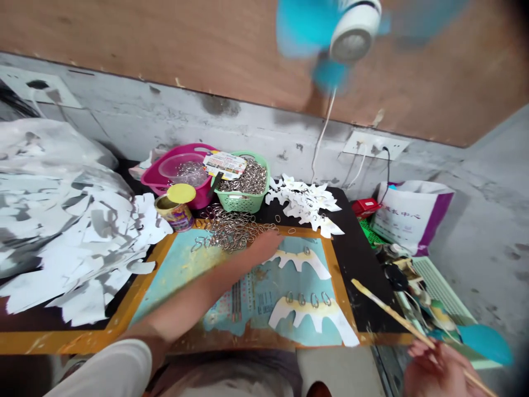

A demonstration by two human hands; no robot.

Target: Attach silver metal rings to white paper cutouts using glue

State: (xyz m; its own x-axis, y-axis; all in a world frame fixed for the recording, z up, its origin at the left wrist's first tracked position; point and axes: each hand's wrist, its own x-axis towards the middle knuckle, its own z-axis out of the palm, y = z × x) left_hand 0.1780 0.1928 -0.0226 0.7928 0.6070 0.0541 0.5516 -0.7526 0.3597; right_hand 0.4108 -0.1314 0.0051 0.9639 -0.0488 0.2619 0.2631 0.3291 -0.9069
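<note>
My left hand (266, 246) reaches over the board, fingers closed and mostly hidden, at the left end of a white toothed cutout (317, 267). What they pinch does not show. One metal ring (306, 251) stands on that cutout's yellowish upper edge. Nearer to me lies a second white cutout (320, 318), with several oval metal rings (314, 300) along its yellowish edge. A heap of loose metal rings (231, 229) lies just left of my left hand. Low at the right, my right hand (440, 369) grips a thin wooden stick (384, 306), its tip raised beyond the board.
Behind the heap stand a pink basket (151, 179), a green basket (239, 204) full of metal pieces and an open tin (179, 215). Finished-looking cutouts (306, 198) are stacked back right. White scraps (82, 248) cover the left. A fan (355, 33) hangs overhead.
</note>
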